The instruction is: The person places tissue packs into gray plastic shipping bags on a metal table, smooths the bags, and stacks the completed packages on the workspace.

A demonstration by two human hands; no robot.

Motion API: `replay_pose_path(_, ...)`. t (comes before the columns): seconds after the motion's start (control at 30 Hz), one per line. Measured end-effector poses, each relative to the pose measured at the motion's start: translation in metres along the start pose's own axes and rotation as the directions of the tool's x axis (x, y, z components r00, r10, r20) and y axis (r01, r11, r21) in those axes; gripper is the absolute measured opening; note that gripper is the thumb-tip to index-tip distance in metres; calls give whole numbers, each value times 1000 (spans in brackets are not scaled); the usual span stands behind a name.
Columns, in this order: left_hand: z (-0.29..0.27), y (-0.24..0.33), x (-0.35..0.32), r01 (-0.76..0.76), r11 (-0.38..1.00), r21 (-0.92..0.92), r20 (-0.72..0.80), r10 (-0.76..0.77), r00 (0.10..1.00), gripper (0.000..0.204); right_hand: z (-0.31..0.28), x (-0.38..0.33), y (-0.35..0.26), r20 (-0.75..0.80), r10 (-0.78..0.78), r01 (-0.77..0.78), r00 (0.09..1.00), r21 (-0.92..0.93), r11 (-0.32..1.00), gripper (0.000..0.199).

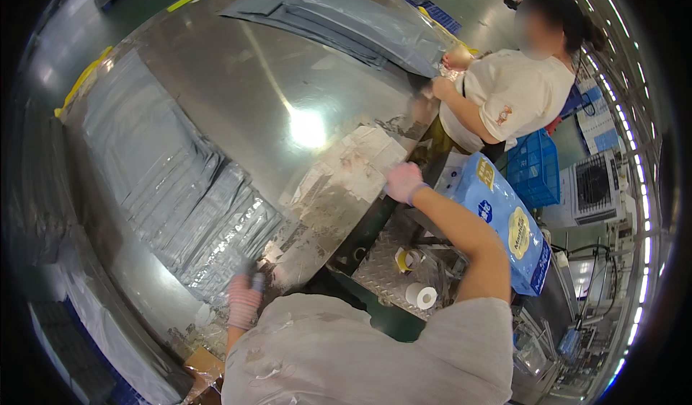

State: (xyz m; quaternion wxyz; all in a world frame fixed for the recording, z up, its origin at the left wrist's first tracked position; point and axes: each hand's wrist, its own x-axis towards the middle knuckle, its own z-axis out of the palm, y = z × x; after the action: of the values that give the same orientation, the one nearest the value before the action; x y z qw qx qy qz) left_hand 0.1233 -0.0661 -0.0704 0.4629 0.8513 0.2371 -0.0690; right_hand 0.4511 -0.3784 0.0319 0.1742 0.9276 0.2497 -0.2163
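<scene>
My left hand, in a pink-and-white striped glove, is at the near end of a long stack of grey plastic bags. Its fingers are curled by a small dark, blurred thing that I cannot make out. My right hand, also in a pink glove, is at the table's near right edge with its fingers curled in. Whatever it may hold is hidden. Beside it, a worn whitish patch covers part of the metal tabletop.
Across the table a co-worker has both hands at another grey bag stack. To my right are a blue printed package, a blue crate and an air cooler. Tape rolls lie on a lower metal shelf.
</scene>
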Motion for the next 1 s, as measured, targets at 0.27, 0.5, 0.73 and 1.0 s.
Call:
replay_pose_path(0.27, 52, 69, 21, -174, 978, 117, 499, 94, 861, 45, 44, -74, 75, 197, 194, -110, 961, -372, 922, 30)
replay_pose_path(0.5, 30, 39, 26, 6, 1000, 1, 289, -6, 957, 43, 44, -41, 95, 238, 151, -12, 959, -501, 865, 23)
replay_pose_path(0.73, 16, 3, 0, 220, 976, -6, -7, -220, 976, 40, 37, 2, 124, 312, -176, 316, 934, -485, 815, 20)
replay_pose_path(1.0, 25, 16, -2, 333, 942, -50, -117, -336, 934, 40, -64, 15, -45, 563, -473, 700, 677, -297, 649, 26)
